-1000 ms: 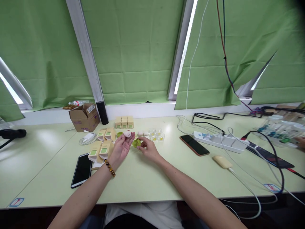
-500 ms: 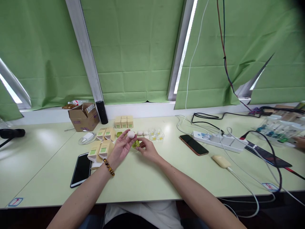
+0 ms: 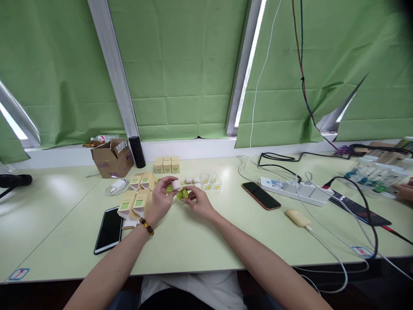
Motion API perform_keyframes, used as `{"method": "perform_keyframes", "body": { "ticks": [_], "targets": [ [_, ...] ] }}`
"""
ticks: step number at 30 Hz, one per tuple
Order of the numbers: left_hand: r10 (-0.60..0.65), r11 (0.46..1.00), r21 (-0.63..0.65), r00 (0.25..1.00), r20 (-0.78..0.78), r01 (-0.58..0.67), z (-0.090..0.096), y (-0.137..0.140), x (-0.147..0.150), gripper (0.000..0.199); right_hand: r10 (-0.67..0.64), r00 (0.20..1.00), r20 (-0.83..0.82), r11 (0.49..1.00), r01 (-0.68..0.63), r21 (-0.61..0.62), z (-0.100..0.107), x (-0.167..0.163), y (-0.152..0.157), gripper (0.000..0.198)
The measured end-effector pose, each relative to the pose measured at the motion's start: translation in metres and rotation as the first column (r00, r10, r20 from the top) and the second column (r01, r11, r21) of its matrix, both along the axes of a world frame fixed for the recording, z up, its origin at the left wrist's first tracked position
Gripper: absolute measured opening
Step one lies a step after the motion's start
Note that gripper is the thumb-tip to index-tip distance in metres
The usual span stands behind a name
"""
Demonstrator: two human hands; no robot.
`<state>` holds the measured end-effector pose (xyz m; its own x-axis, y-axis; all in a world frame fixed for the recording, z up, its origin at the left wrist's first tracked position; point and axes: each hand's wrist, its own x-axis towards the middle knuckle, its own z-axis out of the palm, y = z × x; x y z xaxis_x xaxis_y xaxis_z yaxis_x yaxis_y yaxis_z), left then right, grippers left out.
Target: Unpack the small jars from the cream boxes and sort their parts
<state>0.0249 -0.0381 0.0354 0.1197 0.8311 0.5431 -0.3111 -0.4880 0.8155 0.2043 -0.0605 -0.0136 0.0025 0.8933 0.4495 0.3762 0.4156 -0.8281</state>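
Between the fingertips of my left hand (image 3: 160, 200) is a small whitish-pink rounded cylinder (image 3: 176, 185). My right hand (image 3: 202, 203) pinches a small lime-green cup-shaped piece (image 3: 182, 194), its hollow side partly visible. The two pieces are close together above the table; I cannot tell whether they touch. Another green piece (image 3: 169, 188) shows partly behind my left fingers. Just beyond my right hand lie several white cylinders (image 3: 192, 180) in a row and a cluster of clear plastic cups (image 3: 210, 181) with yellow bits inside.
Several small tan cartons (image 3: 142, 202) stand left of my hands, with more cartons (image 3: 167, 165) behind. A phone (image 3: 108, 230) lies at left, another phone (image 3: 261, 196) at right beside a power strip (image 3: 295, 190) with cables. A cardboard box (image 3: 111, 161) and black cylinder (image 3: 137, 152) stand at the back.
My left hand has turned from palm-up to a sideways grip, still holding the white cylinder, which sits slightly lower. My right hand with the green piece has barely moved.
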Motion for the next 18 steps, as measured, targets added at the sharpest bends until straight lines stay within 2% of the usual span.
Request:
{"method": "perform_keyframes", "body": {
  "ticks": [3,6,10,13,18],
  "targets": [
    [0.109,0.987,0.13,0.989,-0.102,-0.095,-0.005,-0.003,-0.003,0.035,0.003,1.0,-0.003,1.0,-0.003,-0.011,-0.001,0.0,0.001,0.043],
    [0.159,0.966,0.232,0.966,-0.203,-0.11,-0.008,-0.003,-0.006,0.034,0.007,1.0,0.003,1.0,-0.007,-0.004,-0.001,-0.001,0.001,0.044],
    [0.205,0.955,0.265,0.945,-0.254,-0.136,0.0,-0.001,-0.005,0.036,0.052,0.997,0.052,0.999,-0.052,0.007,0.003,-0.003,-0.005,0.043],
    [0.239,0.951,0.264,0.925,-0.295,-0.161,0.012,0.006,-0.003,0.035,0.148,0.983,0.106,0.989,-0.15,0.008,0.009,-0.006,-0.014,0.041],
    [0.323,0.924,0.358,0.779,-0.536,-0.137,0.024,0.035,0.004,0.03,0.292,0.936,0.197,0.955,-0.296,-0.008,0.015,-0.012,-0.026,0.041]
  ]
}}
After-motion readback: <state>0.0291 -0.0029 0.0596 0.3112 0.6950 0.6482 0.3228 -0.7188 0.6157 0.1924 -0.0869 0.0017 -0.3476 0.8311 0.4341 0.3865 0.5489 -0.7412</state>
